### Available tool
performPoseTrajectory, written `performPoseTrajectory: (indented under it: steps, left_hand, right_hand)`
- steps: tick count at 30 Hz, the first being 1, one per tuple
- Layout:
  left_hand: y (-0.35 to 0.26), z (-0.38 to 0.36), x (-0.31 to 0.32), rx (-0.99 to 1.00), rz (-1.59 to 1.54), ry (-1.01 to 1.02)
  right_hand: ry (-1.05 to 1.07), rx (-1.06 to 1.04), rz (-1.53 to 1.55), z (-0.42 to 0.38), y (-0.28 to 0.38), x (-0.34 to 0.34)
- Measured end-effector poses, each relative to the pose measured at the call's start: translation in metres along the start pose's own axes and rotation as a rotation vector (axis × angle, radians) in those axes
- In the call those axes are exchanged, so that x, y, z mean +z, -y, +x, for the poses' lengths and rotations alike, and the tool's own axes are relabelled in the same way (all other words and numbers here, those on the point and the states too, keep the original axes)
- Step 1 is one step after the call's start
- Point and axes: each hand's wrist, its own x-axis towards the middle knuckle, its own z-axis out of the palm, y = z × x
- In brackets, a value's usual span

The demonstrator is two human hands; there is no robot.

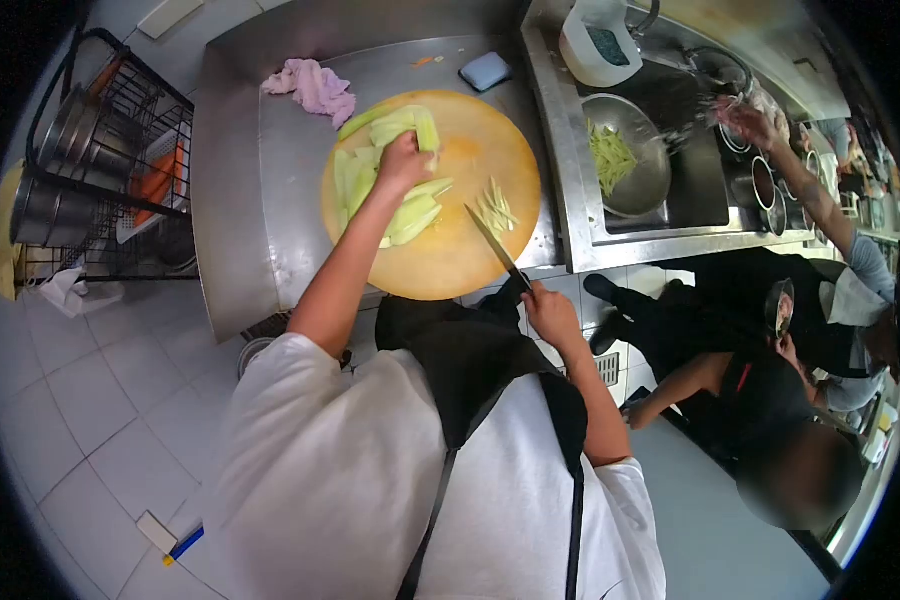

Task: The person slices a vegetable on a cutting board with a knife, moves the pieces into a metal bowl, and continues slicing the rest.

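My left hand (408,162) is closed on pale green vegetable slices at the upper left of a round yellow cutting board (460,255). More wide slices (407,220) lie below and left of it. In my right hand (552,312), at the board's lower right edge, is the handle of a knife (493,240). The blade points up and left over the board, its tip beside a small pile of thin cut strips (496,207). Black cloth partly surrounds the knife's handle end.
Pink cloth (312,90) and a blue sponge (485,71) lie behind the board. Right, a sink (695,190) holds a metal bowl (642,180) with green strips. Co-workers stand at the right, one hand (755,125) near running water. A wire rack (110,150) stands left.
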Motion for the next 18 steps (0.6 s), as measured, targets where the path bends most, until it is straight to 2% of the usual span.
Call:
performPoseTrajectory:
  steps: [3, 5, 8, 10, 12, 15, 18]
  left_hand:
    - [0.045, -0.028, 0.008, -0.045, -0.058, 0.058]
    - [0.067, -0.048, 0.031, -0.084, 0.101, 0.049]
    - [0.103, -0.053, 0.059, -0.165, 0.09, 0.125]
    - [0.107, -0.055, 0.075, -0.07, 0.258, 0.069]
    - [0.099, -0.067, 0.088, 0.034, 0.508, -0.03]
    - [0.088, -0.078, 0.094, 0.222, 0.719, -0.11]
    - [0.088, -0.086, 0.091, 0.49, 0.865, -0.223]
  right_hand:
    - [-0.012, -0.034, -0.05, 0.021, -0.007, -0.006]
    - [-0.004, -0.032, -0.102, 0.039, 0.0, -0.017]
    - [-0.108, -0.069, -0.069, 0.057, 0.004, -0.013]
    - [-0.186, -0.066, -0.064, 0.064, 0.007, -0.005]
    - [-0.209, -0.019, -0.014, 0.063, 0.017, 0.002]
    - [-0.211, 0.063, -0.013, 0.058, 0.04, 0.008]
    - [-0.212, 0.113, -0.025, 0.052, 0.051, 0.015]
